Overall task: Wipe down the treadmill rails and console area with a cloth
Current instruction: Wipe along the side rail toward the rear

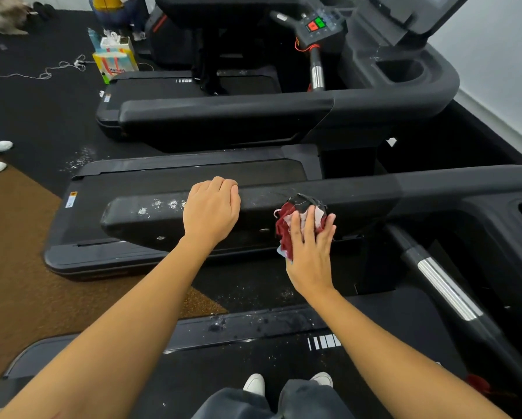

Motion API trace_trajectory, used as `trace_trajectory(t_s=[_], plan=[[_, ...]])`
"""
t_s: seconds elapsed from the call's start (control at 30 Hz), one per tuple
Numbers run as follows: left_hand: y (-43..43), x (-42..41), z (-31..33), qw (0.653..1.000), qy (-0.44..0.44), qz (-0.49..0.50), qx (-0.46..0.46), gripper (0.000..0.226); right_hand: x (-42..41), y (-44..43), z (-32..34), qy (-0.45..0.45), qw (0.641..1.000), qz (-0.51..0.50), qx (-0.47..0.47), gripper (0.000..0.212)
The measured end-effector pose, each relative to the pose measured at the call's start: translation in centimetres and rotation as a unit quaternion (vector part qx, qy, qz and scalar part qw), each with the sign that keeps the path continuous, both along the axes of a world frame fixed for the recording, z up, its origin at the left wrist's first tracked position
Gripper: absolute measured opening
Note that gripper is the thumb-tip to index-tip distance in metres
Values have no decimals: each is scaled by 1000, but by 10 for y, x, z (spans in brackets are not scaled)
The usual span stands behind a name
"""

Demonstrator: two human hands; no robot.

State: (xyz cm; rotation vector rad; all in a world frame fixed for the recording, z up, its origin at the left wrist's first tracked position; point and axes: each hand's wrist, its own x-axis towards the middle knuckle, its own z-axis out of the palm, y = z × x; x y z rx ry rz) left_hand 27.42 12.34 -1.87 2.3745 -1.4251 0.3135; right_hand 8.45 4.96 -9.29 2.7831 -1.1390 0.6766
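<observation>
Rail [359, 192] runs left-right; left fingers [223, 186] curl over it, right fingers [309, 220] flat on cloth [284, 229].

Black padded treadmill rail [359, 199] being wiped
Right hand [309, 255] presses crumpled red-white cloth [284, 229] on its side; left hand [211, 210] grips its top.

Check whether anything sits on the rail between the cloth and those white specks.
Yes. The left hand holds the rail from above, between the cloth pressed by the right hand and the white specks near its end.
</observation>
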Motion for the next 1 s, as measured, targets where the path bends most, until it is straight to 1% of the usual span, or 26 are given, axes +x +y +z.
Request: trace_trajectory(t_s=[0.1,0.17,0.27,0.37,0.4,0.47,0.57,0.63,0.67,0.7,0.73,0.77,0.8,0.83,0.87,0.9,0.97,1.0], plan=[[-1,0,-1,1000,-7,2,1,45,2,1,-9,35,997,47,-45,129],[-2,0,-1,1000,-5,4,2,45,3,1,-11,88,988,92,-83,125],[-1,0,-3,1000,-8,2,-1,45,13,4,-15,157,961,181,-142,103],[1,1,-3,1000,-11,-4,-10,43,16,-1,-8,195,942,209,-175,84],[1,1,-3,1000,-11,-5,-13,43,12,-6,-4,203,936,212,-192,81],[1,1,-3,1000,-10,-10,-18,43,2,-18,2,201,932,215,-212,85],[2,2,-2,1000,-7,-10,-16,44,-15,-34,4,170,947,191,-194,108],[3,2,-1,1000,1,-15,-18,46,-21,-37,5,121,968,153,-160,117],[3,2,-1,1000,8,-19,-19,47,-22,-35,7,80,980,127,-133,115],[3,2,0,999,16,-23,-21,48,-21,-33,11,35,990,101,-96,108],[3,2,0,999,23,-26,-23,48,-18,-29,17,-7,995,84,-53,95],[3,2,1,999,29,-28,-26,47,-14,-26,24,-43,996,81,-10,82],[4,2,2,998,34,-31,-31,44,-9,-23,32,-73,993,91,34,74],[4,2,3,998,44,-36,-40,41,-3,-20,39,-106,985,108,85,71],[4,2,5,996,60,-41,-55,39,4,-15,46,-148,969,126,149,70],[5,0,7,992,86,-46,-75,38,11,-9,54,-199,944,143,222,68],[8,-9,16,976,167,-59,-123,39,24,7,74,-299,869,152,365,63],[11,-17,20,964,213,-66,-145,41,29,15,85,-331,829,143,427,61]])
